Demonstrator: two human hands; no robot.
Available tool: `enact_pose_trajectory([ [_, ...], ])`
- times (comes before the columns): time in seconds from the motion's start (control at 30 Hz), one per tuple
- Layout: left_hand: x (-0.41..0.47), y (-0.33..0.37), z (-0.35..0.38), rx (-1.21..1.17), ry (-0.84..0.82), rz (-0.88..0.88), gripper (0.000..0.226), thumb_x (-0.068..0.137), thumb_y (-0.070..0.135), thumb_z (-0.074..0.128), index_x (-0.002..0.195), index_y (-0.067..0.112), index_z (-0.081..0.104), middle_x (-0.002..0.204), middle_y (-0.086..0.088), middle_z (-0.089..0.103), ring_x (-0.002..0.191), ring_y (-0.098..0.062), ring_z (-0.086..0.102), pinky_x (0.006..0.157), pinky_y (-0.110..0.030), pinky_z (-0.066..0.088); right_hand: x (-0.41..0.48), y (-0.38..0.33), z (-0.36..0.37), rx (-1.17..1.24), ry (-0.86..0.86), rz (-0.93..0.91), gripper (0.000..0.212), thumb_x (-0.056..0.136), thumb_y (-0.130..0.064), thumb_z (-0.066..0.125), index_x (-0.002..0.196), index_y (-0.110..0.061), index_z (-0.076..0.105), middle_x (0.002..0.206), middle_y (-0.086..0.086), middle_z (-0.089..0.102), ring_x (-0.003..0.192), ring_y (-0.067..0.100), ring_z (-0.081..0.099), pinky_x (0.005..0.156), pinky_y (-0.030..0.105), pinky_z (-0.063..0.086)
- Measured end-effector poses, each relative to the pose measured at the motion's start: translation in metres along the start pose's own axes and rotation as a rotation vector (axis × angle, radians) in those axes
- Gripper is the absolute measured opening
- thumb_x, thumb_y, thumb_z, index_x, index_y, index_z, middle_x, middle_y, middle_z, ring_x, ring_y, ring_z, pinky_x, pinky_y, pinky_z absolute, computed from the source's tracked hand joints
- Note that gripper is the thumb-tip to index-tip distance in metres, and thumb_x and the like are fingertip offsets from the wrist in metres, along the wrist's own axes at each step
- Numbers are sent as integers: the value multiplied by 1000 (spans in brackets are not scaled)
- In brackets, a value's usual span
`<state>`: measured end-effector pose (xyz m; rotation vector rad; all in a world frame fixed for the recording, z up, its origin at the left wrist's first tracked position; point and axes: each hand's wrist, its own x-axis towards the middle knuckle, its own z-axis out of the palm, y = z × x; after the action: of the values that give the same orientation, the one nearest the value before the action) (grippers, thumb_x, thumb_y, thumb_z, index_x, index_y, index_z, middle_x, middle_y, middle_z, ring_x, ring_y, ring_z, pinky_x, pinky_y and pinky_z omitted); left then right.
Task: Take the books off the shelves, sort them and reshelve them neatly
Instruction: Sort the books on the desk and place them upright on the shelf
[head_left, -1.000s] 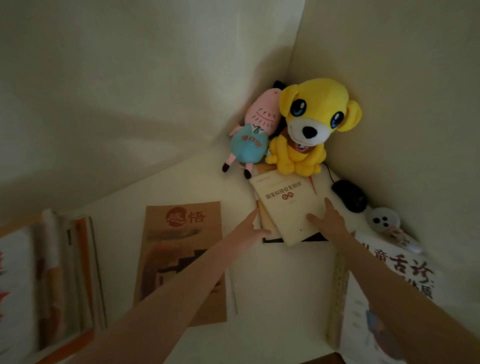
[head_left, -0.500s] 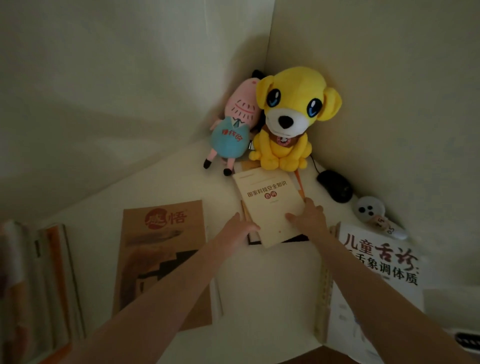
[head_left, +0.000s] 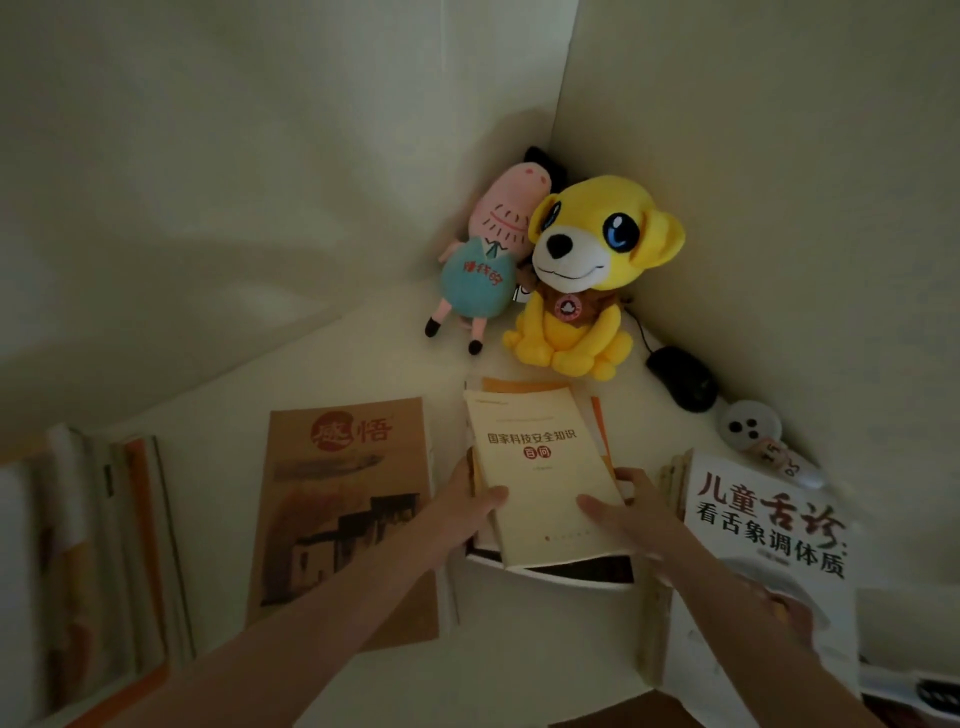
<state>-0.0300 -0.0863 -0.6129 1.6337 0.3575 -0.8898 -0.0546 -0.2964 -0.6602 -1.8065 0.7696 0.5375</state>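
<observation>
I am gripping the book stack (head_left: 530, 467) on the bench (head_left: 363, 364), at six o'clock from the yellow dog (head_left: 576, 291), left hand (head_left: 462, 512) at its nine, right hand (head_left: 631, 512) at its three, judging the light, slippery paperbacks need squeezing together.

Both bare forearms are stretched forward and drawn together. The left grip (head_left: 467, 512) is set against the near edge of the book stack (head_left: 535, 467), thumb laid on top (its fingers are hidden from view). The right grip (head_left: 626, 512) is wrapped round the opposite edge, thumb on the cover, fingers curled behind.
</observation>
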Motion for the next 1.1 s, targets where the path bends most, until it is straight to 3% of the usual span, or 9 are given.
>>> enact_pose_trajectory([
  [0.07, -19, 4, -1, -46, -20, 62, 55, 94, 13, 53, 143, 28, 31, 139, 1, 50, 128, -19, 46, 105, -37, 37, -19, -2, -4, 62, -48, -33, 63, 83, -18, 71, 136, -11, 36, 104, 5, 58, 87, 20, 60, 68, 28, 52],
  [0.23, -61, -4, -14, -130, -74, 177, 57, 92, 10, 55, 141, 29, 36, 132, 5, 56, 116, -9, 55, 98, -31, 45, -73, -7, -1, 114, -121, -52, 62, 76, -29, 77, 129, -10, 51, 116, 10, 63, 102, 30, 64, 92, 51, 52],
  [0.33, -86, -24, -32, -211, -128, 242, 58, 90, 10, 57, 138, 34, 36, 130, 9, 59, 112, -4, 59, 84, -22, 54, -98, -1, 17, 158, -83, -96, 61, 72, -34, 80, 124, -17, 53, 113, 3, 62, 100, 26, 63, 84, 44, 55],
  [0.4, -103, -38, -46, -213, -107, 270, 59, 89, 15, 60, 137, 39, 35, 126, 14, 61, 112, -3, 59, 88, -26, 53, -114, -2, 35, 187, -40, -135, 54, 75, -26, 79, 120, -22, 50, 105, -6, 59, 93, 18, 61, 72, 33, 54],
  [0.57, -147, -56, -84, -172, 107, 400, 56, 89, 14, 59, 121, 52, 34, 104, 38, 62, 100, 12, 59, 77, -14, 52, -145, -26, 78, 234, -73, -273, 57, 74, -16, 79, 119, -27, 46, 106, -10, 56, 88, 9, 58, 62, 24, 48],
  [0.63, -167, -62, -102, -123, 181, 434, 56, 88, 22, 61, 120, 58, 32, 107, 38, 61, 102, 11, 59, 85, -20, 52, -154, -40, 96, 267, -104, -311, 61, 72, -11, 80, 120, -26, 46, 109, -6, 58, 91, 12, 60, 64, 27, 50],
  [0.73, -196, -69, -132, -114, 297, 451, 59, 86, 23, 60, 119, 61, 29, 103, 39, 61, 99, 12, 59, 76, -14, 52, -170, -59, 123, 283, -218, -373, 66, 69, -17, 83, 122, -31, 45, 111, -7, 60, 94, 15, 64, 66, 30, 56],
  [0.97, -244, -95, -190, -106, 495, 493, 56, 68, 58, 69, 111, 76, 37, 108, 35, 61, 100, 7, 61, 73, -24, 57, -201, -94, 187, 225, -463, -470, 61, 79, -15, 76, 130, -34, 50, 113, -4, 70, 97, 18, 69, 81, 42, 58],
  [1.1, -259, -115, -214, -199, 549, 513, 56, 76, 50, 68, 123, 55, 39, 110, 37, 60, 103, 7, 60, 71, -18, 55, -210, -102, 226, 237, -527, -497, 52, 84, -7, 69, 123, -37, 52, 110, -7, 69, 92, 10, 69, 68, 26, 58],
])
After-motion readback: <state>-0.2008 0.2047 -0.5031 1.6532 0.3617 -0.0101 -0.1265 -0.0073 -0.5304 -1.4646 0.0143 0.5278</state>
